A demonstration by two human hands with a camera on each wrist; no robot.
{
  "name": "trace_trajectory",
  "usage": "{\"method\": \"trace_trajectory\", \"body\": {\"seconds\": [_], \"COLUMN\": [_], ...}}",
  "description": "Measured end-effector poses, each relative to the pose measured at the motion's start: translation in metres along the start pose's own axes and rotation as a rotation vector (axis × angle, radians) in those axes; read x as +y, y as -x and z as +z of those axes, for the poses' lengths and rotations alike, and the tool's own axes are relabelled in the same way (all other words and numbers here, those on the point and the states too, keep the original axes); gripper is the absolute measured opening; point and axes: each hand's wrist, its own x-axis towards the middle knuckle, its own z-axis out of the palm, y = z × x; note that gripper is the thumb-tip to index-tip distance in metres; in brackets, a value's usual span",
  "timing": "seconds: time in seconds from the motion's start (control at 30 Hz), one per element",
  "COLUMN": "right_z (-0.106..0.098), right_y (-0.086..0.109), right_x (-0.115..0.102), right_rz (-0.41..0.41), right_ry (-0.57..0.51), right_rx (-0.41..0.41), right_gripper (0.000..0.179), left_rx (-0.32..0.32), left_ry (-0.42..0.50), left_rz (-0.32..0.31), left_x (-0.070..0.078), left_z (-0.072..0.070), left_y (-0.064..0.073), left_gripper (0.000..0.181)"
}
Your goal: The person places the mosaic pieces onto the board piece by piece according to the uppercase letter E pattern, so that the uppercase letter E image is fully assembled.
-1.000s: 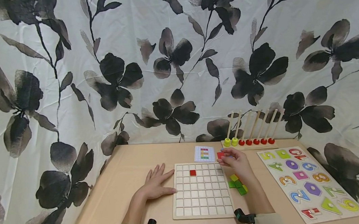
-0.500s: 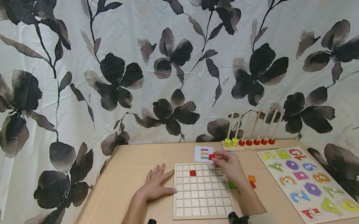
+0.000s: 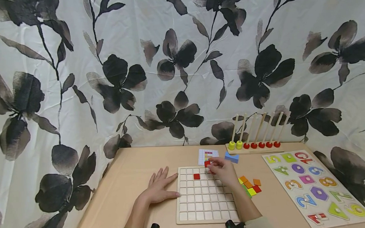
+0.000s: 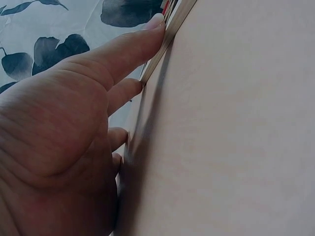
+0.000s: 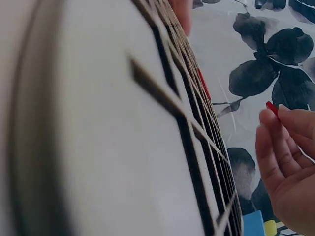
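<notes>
A red square tile [image 3: 207, 164] is pinched between the thumb and fingertips of my right hand [image 3: 223, 171], over the top edge of the white gridded board [image 3: 202, 206]. In the right wrist view the same tile [image 5: 271, 108] shows edge-on, held off the board. Another red tile [image 3: 196, 176] lies in a cell of the board's second row. My left hand [image 3: 158, 188] rests at the board's left edge with fingers spread, thumb and fingertips touching the frame. The left wrist view shows those fingers against the board's wooden edge [image 4: 170, 37].
A printed pattern card [image 3: 204, 154] lies behind the board, with a blue block [image 3: 232, 157] near it. Loose coloured tiles [image 3: 248, 184] lie right of the board, partly behind my forearm. A peg-and-bead counter [image 3: 255, 148] and a number puzzle board [image 3: 317, 186] stand farther right.
My right hand has moved left with the red tile, from beside the card to the board's top edge. The blue block and more loose tiles are uncovered. My left hand has stayed put.
</notes>
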Motion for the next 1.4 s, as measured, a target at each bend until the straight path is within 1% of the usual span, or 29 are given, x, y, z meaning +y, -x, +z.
{"method": "trace_trajectory", "body": {"seconds": [0.17, 0.23, 0.33, 0.47, 0.7, 0.8, 1.0, 1.27, 1.4], "right_z": [0.006, 0.006, 0.007, 0.008, 0.010, 0.010, 0.011, 0.012, 0.012], "right_y": [-0.001, 0.000, -0.001, -0.001, 0.001, 0.002, 0.001, 0.002, 0.003], "right_x": [0.009, 0.012, 0.017, 0.021, 0.021, 0.018, 0.018, 0.019, 0.020], "right_rz": [0.021, 0.017, 0.024, 0.010, -0.011, -0.011, -0.049, -0.069, -0.097], "right_ry": [0.064, 0.096, 0.110, 0.138, 0.246, 0.271, 0.329, 0.355, 0.376], "right_rx": [-0.014, -0.015, -0.019, -0.024, -0.045, -0.058, -0.081, -0.108, -0.135], "right_gripper": [0.032, 0.032, 0.031, 0.029, 0.021, 0.019, 0.018, 0.018, 0.019], "left_rx": [-0.001, 0.000, -0.003, -0.006, -0.004, -0.004, -0.002, -0.001, 0.000], "left_ry": [0.002, 0.004, 0.004, 0.003, 0.006, 0.006, 0.008, 0.010, 0.008], "left_rz": [0.003, 0.006, 0.009, 0.004, -0.001, 0.002, 0.006, 0.005, 0.007], "left_x": [0.000, -0.001, -0.001, -0.002, -0.004, -0.004, -0.004, -0.005, -0.005], "left_z": [0.000, 0.000, -0.001, -0.002, -0.002, -0.002, -0.003, -0.002, -0.001], "left_y": [-0.001, -0.001, -0.001, -0.002, -0.004, -0.004, -0.004, -0.004, -0.004], "left_gripper": [0.086, 0.086, 0.085, 0.085, 0.085, 0.084, 0.085, 0.085, 0.085]}}
